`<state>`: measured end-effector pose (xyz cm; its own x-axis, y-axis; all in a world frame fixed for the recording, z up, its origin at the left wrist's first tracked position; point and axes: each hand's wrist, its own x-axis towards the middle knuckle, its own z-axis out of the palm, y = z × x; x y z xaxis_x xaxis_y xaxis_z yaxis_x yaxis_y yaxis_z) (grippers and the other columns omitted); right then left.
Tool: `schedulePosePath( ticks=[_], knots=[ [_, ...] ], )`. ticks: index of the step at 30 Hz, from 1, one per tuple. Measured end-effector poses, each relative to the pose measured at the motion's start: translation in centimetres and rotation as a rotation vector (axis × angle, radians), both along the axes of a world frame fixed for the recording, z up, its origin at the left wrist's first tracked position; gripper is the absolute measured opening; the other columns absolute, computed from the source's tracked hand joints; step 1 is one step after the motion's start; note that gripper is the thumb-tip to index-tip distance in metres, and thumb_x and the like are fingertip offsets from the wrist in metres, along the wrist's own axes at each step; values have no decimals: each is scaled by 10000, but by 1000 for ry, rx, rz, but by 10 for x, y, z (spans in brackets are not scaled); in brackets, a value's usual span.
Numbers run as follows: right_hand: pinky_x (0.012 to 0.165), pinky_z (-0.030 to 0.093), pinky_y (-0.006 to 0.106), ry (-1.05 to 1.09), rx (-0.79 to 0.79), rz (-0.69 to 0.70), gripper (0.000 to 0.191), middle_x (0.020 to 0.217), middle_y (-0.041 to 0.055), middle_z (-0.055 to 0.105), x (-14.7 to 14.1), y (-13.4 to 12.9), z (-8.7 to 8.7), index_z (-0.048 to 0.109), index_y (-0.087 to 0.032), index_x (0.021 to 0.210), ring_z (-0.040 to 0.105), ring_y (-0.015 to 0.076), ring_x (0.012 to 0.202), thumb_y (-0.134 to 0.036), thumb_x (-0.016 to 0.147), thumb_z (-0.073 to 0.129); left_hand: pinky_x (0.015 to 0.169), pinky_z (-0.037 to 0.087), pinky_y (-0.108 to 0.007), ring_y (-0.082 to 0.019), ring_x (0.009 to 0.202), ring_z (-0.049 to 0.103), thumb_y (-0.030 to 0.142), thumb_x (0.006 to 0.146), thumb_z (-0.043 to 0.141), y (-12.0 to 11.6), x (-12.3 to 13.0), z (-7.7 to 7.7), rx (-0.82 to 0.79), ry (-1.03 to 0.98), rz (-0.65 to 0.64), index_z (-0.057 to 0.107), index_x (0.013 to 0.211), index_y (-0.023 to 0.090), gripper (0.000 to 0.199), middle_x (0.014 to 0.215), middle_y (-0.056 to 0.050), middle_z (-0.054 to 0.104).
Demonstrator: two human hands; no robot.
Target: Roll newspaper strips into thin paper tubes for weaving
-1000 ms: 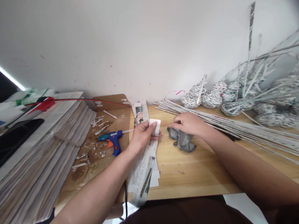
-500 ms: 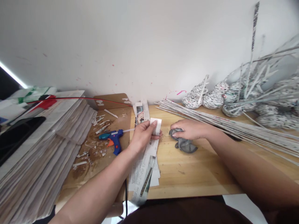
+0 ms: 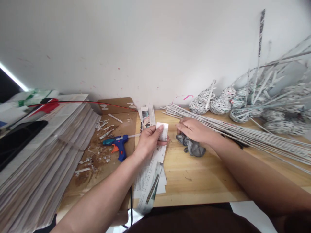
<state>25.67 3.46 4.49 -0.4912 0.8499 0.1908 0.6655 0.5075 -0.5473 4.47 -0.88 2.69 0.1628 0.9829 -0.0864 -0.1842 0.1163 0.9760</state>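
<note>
Between its thumb and fingers, my left hand pinches the upper end of a newspaper strip, which slants down toward the table's front edge. More strips lie beneath it. My right hand is just above a crumpled grey cloth, its fingers bent and partly overlapping the cloth's far end. Whether those fingertips grip anything is hidden. A blue glue gun with an orange trigger lies left of my left hand, its clear glue stick pointing toward the strips.
Folded newspapers are piled at the left, with a black device on top. Paper scraps litter the brown board. Thin paper rods stretch across the right side, in front of several woven paper pieces by the wall.
My right hand has shifted slightly up and its fingers have come off most of the grey cloth, which they held before. My left hand still pinches the strip.
</note>
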Motion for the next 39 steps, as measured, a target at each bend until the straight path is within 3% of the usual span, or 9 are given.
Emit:
schedulePosePath(
  ticks=[3, 5, 9, 13, 17, 21, 29, 39],
  knots=[
    [739, 472, 305, 354, 59, -30, 353, 868, 87, 692, -11, -8, 5, 716, -173, 837, 626, 197, 838, -406, 935, 470, 539, 560, -235, -170, 636, 689, 512, 792, 653, 0, 0, 0, 5, 6, -10, 652, 908, 133, 397, 680, -55, 699],
    [609, 494, 269, 635, -98, -46, 248, 970, 76, 672, -19, -13, 5, 679, -190, 1016, 639, 179, 807, -366, 885, 563, 543, 561, -237, -174, 644, 691, 517, 789, 654, 0, 0, -1, 8, 14, -15, 656, 911, 132, 404, 685, -56, 699],
    [422, 430, 203, 908, -447, -68, 432, 1019, 82, 642, -31, -19, -2, 572, -196, 1234, 646, 148, 696, -332, 830, 641, 551, 562, -243, -167, 640, 683, 521, 788, 654, 0, 0, -1, 19, 24, -26, 669, 948, 136, 417, 715, -56, 704],
    [413, 391, 184, 877, -641, -40, 501, 829, 54, 650, -37, -21, -11, 543, -178, 1302, 618, 125, 627, -347, 841, 641, 556, 562, -242, -156, 660, 667, 527, 792, 644, 0, -1, -1, 42, 40, -49, 684, 936, 145, 410, 775, -57, 713],
    [423, 338, 176, 840, -660, 67, 313, 711, 30, 619, -37, -19, -17, 710, -149, 991, 522, 82, 569, -411, 830, 651, 563, 564, -256, -163, 665, 660, 545, 781, 644, 0, -1, -3, 41, 61, -64, 687, 927, 148, 425, 784, -57, 709],
    [419, 310, 189, 795, -641, 71, 329, 659, 11, 588, -36, -18, -18, 701, -140, 771, 424, 51, 481, -461, 821, 644, 578, 570, -267, -165, 670, 659, 533, 799, 628, 0, 0, -4, 52, 86, -66, 686, 907, 146, 406, 776, -58, 707],
    [408, 249, 196, 795, -653, 42, 364, 630, -6, 560, -36, -18, -19, 715, -126, 853, 366, 45, 454, -478, 761, 690, 573, 570, -277, -175, 667, 666, 515, 756, 680, 1, 0, -5, 52, 121, -70, 694, 923, 144, 407, 781, -64, 713],
    [415, 258, 200, 793, -652, 5, 327, 611, -11, 559, -37, -19, -19, 711, -126, 805, 369, 44, 449, -449, 753, 700, 571, 564, -272, -174, 653, 663, 492, 775, 668, 1, 1, -9, 73, 163, -65, 687, 898, 142, 371, 753, -65, 704]
  ],
)
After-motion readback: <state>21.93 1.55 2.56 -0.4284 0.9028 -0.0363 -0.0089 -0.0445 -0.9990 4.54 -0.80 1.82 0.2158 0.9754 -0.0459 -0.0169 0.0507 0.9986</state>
